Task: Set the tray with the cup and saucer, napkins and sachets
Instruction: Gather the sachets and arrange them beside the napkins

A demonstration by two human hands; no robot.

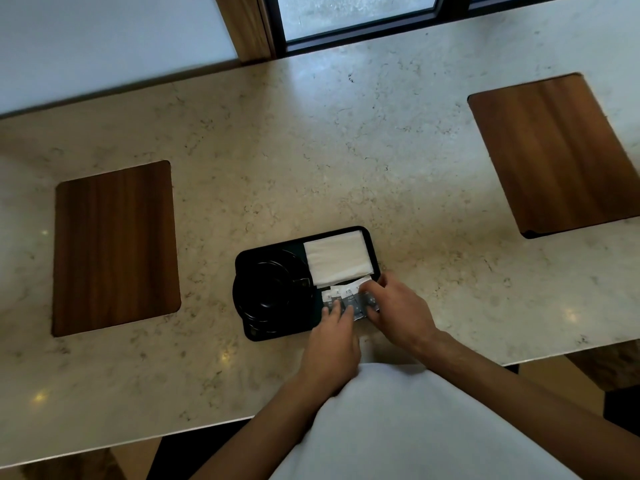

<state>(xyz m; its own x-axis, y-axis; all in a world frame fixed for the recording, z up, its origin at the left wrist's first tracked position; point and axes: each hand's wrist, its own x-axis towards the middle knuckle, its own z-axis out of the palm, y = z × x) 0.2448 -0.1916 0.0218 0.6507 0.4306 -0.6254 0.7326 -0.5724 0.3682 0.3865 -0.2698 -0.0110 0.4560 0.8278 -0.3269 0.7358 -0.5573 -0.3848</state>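
A black tray (pixel 277 242) lies on the marble counter just in front of me. On its left half a black cup (pixel 268 289) stands on a black saucer (pixel 242 306). White napkins (pixel 337 258) fill the far right part. Along the near right part lies a row of several grey-and-white sachets (pixel 346 297). My left hand (pixel 332 344) rests its fingertips on the left sachets. My right hand (pixel 398 311) covers the right end of the row, fingers curled over the sachets there.
Two wooden boards lie on the counter, one at the left (pixel 116 247) and one at the far right (pixel 557 154). A window (pixel 356 19) and a white wall are beyond the counter's far edge. My white shirt (pixel 415 427) hides the near edge.
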